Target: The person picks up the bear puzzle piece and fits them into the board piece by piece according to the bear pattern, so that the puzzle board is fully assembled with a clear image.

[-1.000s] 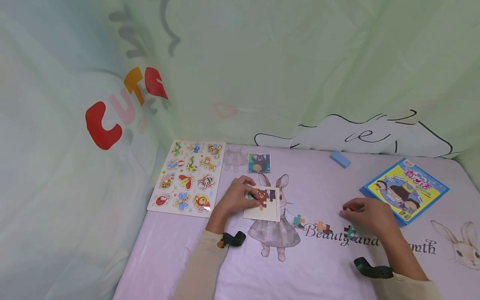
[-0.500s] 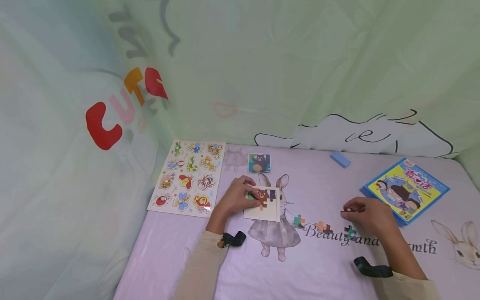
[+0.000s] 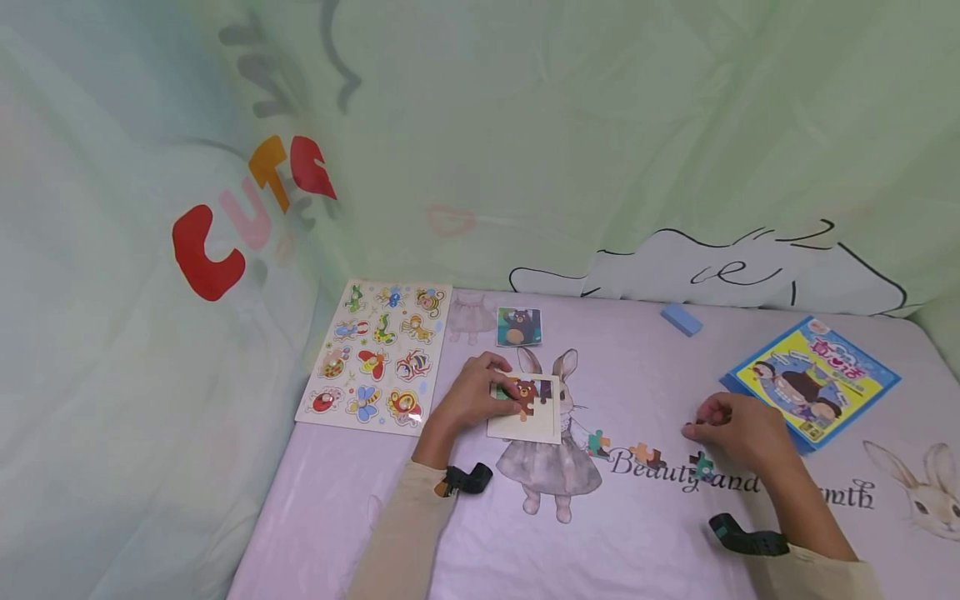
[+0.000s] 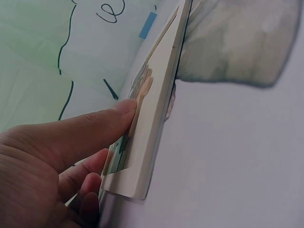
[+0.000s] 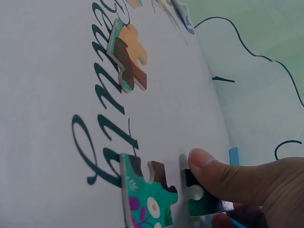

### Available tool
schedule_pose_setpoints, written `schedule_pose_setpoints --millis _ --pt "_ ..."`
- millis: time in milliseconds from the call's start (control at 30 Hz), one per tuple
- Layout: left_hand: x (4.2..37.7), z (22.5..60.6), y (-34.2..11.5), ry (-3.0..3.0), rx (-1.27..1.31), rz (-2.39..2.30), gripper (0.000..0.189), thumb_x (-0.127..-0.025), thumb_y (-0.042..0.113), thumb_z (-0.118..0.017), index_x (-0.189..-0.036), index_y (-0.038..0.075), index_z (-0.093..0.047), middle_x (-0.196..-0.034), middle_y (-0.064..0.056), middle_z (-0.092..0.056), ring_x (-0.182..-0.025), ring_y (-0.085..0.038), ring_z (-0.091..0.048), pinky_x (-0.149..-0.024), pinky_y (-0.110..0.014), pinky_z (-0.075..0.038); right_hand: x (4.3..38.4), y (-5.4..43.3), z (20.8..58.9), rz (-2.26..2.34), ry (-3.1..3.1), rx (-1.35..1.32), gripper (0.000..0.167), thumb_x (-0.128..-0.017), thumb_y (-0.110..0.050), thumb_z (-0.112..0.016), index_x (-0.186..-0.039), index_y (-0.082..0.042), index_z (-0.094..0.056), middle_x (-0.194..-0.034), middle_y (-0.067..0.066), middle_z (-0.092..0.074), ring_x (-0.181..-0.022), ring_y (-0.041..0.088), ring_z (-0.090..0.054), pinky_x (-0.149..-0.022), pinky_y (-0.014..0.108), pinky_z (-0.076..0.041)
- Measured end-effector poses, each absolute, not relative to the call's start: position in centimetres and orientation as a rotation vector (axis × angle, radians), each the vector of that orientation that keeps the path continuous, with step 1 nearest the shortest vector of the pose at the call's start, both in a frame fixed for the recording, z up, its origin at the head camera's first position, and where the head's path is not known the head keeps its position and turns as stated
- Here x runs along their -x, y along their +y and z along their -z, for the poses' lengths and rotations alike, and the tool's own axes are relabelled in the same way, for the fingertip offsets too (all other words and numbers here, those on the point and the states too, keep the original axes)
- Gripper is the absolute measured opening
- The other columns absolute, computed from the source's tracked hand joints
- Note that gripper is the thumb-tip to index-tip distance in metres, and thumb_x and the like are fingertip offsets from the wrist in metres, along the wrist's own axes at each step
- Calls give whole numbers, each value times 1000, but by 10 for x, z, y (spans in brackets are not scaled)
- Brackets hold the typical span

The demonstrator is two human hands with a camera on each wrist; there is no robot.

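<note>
My left hand (image 3: pixel 476 393) grips the upper left of a small wooden puzzle board (image 3: pixel 536 427), its thumb pressed on the assembled pieces. A brown bear (image 3: pixel 527 392) shows on those pieces, while the lower part of the board is bare wood. To the right, my right hand (image 3: pixel 738 429) pinches a dark green puzzle piece (image 5: pixel 202 205) between thumb and fingers, close over the cloth. Just beside it in the right wrist view lies a green piece with flowers (image 5: pixel 151 202). Farther off is a brown and orange piece (image 5: pixel 127 54). Another green and orange piece (image 3: pixel 597 442) lies nearer the board.
A bear picture card (image 3: pixel 518 326) lies behind the board. At left is a large insect puzzle board (image 3: pixel 371 358). A blue block (image 3: pixel 681 319) and a blue and yellow box (image 3: pixel 813 379) lie at the back right. A green curtain (image 3: pixel 600 150) hangs behind the table.
The fingers of my right hand have shifted around the piece, and less of it shows in the head view. My left hand and the board stay in place.
</note>
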State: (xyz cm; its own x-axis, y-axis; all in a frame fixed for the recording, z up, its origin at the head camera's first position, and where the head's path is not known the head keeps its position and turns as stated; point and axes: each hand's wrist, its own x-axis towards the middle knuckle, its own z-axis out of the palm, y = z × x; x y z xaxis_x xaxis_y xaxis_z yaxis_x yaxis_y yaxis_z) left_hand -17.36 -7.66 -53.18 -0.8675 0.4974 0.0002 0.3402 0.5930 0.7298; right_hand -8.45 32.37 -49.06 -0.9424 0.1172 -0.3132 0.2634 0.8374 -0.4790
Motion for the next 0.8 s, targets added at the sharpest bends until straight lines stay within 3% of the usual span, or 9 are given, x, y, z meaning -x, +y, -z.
schedule_pose_setpoints --millis 200,533,800 --pt "174 532 -76 2623 -684 -1115 14 -81 25 -87 -90 17 -82 -130 -5 -59 -122 -28 -49 -106 -43 -41 85 319 487 756 2778 -217 38 -85 -40 -82 -98 -8 -67 -91 11 -66 -88 29 -54 -65 34 -40" --pt "173 533 -74 2614 -635 -1114 12 -80 25 -87 -89 18 -82 -130 -2 -58 -125 -25 -47 -108 -43 -39 91 297 481 811 2778 -159 35 -93 -38 -75 -109 -8 -68 -87 8 -67 -78 23 -55 -59 32 -41" --pt "173 533 -74 2620 -643 -1118 10 -81 24 -87 -87 18 -81 -130 -2 -58 -125 -25 -47 -109 -43 -39 97 272 478 930 2746 -113 25 -95 -27 -73 -111 -8 -70 -97 12 -70 -78 20 -61 -61 29 -49"
